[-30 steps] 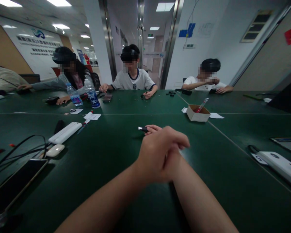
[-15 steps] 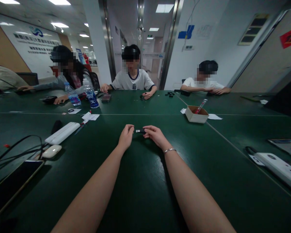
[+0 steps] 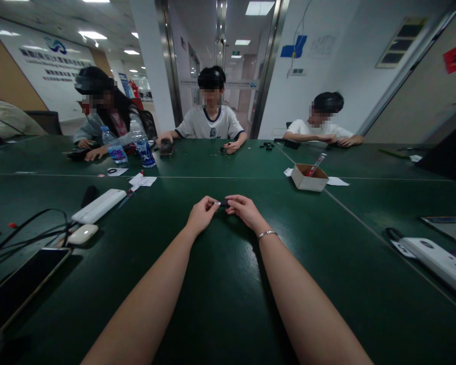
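Note:
A small black part with a metal end (image 3: 223, 203) is pinched between both my hands over the green table (image 3: 220, 284). My left hand (image 3: 201, 215) has its fingertips closed on the metal end. My right hand (image 3: 243, 209), with a thin bracelet at the wrist, grips the black body from the right. Both forearms stretch forward from the near edge. The part is mostly hidden by my fingers.
A cardboard box (image 3: 309, 177) with a red-tipped tool stands right of centre. Left lie a white power strip (image 3: 99, 205), a white mouse (image 3: 82, 234), cables and a phone (image 3: 21, 289). Another white strip (image 3: 437, 261) lies right. Two bottles (image 3: 144, 148) and three seated people are across the table.
My left hand moved from resting on my right wrist out to the part's metal end, then closed its fingertips on it. The two hands have drawn together on the part.

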Available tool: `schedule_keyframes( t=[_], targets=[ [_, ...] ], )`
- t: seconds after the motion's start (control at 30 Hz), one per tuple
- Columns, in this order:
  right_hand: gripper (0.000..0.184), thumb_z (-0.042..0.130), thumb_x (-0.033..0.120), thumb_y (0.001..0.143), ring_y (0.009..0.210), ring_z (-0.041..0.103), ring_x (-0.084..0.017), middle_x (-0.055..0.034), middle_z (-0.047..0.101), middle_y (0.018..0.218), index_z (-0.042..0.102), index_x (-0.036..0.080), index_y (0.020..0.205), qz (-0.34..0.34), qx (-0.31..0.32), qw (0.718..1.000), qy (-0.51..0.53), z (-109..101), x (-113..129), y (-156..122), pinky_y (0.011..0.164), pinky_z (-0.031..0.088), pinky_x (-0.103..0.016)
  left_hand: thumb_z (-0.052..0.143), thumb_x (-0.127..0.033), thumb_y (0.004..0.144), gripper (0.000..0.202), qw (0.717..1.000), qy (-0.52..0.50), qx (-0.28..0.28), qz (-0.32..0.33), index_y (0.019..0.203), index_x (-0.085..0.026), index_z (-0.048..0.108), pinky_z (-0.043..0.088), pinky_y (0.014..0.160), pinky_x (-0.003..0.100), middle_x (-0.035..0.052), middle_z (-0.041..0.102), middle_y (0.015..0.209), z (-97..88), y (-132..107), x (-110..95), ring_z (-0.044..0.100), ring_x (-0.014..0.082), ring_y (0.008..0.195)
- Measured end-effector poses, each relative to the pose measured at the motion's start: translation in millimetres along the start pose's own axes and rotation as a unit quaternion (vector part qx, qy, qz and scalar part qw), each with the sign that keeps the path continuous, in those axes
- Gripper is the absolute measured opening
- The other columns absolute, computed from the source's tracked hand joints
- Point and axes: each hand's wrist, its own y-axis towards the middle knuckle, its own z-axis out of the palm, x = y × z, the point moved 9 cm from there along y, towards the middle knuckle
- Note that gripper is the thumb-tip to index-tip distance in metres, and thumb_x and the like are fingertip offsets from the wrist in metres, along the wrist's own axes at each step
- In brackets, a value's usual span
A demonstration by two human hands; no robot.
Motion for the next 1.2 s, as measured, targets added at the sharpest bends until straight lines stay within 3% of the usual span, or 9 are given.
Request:
schedule_keyframes(
  t=[0.27, 0.63, 1.2],
  targets=[
    [0.028, 0.082, 0.022, 0.066, 0.063, 0.065, -0.012, -0.0037, 0.069, 0.082, 0.072, 0.016, 0.092, -0.01, 0.016, 1.0, -0.006, 2, 2, -2, 0.06, 0.057, -0.021, 0.046, -0.052, 0.088, 0.036, 0.997, 0.071, 0.005, -0.042, 0.077, -0.021, 0.059, 0.038, 0.061, 0.026, -0.0013, 0.062, 0.068, -3.5, -2, 0, 0.056, 0.0153, 0.063],
    [0.034, 0.084, 0.022, 0.064, 0.069, 0.067, -0.013, -0.0027, 0.068, 0.086, 0.071, 0.017, 0.095, -0.016, 0.039, 0.999, -0.011, 8, 4, -4, 0.065, 0.058, -0.021, 0.037, -0.059, 0.09, 0.051, 0.994, 0.085, -0.01, -0.065, 0.063, -0.02, 0.057, 0.034, 0.054, 0.028, -0.0009, 0.055, 0.055, -7.9, -6, 0, 0.049, 0.0143, 0.049],
    [0.036, 0.084, 0.019, 0.064, 0.078, 0.067, -0.014, -0.0037, 0.066, 0.098, 0.07, 0.019, 0.097, -0.022, 0.058, 0.998, -0.021, 7, 0, -2, 0.073, 0.06, -0.025, 0.035, -0.061, 0.089, 0.057, 0.991, 0.102, -0.027, -0.083, 0.054, -0.02, 0.054, 0.033, 0.055, 0.028, -0.0009, 0.052, 0.049, -12.7, -5, 5, 0.049, 0.0146, 0.048]
  ],
)
